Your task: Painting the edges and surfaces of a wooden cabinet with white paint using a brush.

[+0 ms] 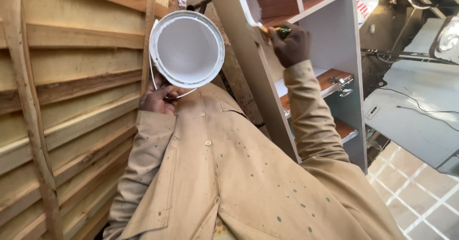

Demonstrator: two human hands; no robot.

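A: What does the left hand point(160, 98) have?

B: It is closed around the thin wire handle of a white plastic paint bucket point(187, 48), held chest-high just beside the stacked wooden planks point(71, 101). The inside of the bucket looks white; how full it is, I cannot tell.

A: How would it handle?

B: Probably light and a bit flexible at the rim, and likely to swing on that handle. Gripping the handle's middle seems the steadiest hold.

A: And the right hand point(291, 44)?

B: Fingers curled tight on a small brush with a yellow and green handle point(275, 30), its tip at the front edge of the grey cabinet point(334, 39). The brush looks light and stiff, and is gripped well down the handle.
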